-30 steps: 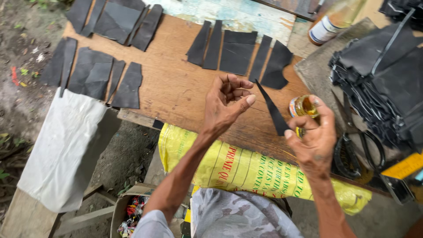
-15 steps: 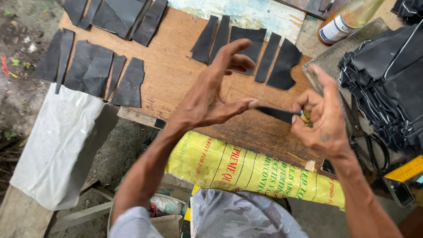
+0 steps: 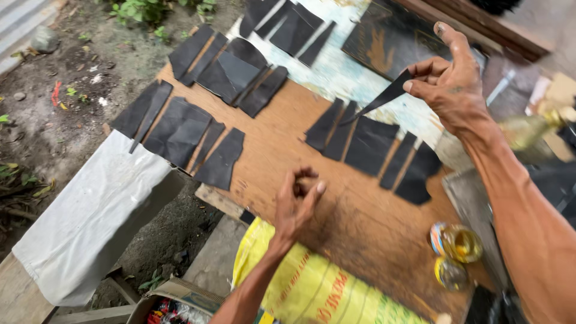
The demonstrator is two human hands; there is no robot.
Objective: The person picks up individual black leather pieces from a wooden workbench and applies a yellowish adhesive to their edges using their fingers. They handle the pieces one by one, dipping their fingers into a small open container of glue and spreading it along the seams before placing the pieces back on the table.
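White cloth (image 3: 90, 222) hangs at the left, beside a brown wooden board (image 3: 282, 144). Black pieces (image 3: 180, 129) lie flat in rows on the board. The left hand (image 3: 297, 201) floats low over the bare wood near a yellow sack (image 3: 300, 288). Its fingers are curled in and hold nothing. The right hand (image 3: 447, 81) is up high on the right. Its thumb and fingers pinch one thin black strip (image 3: 384, 97), which points down toward more black pieces. A small open glass jar (image 3: 461, 243) sits near the right arm.
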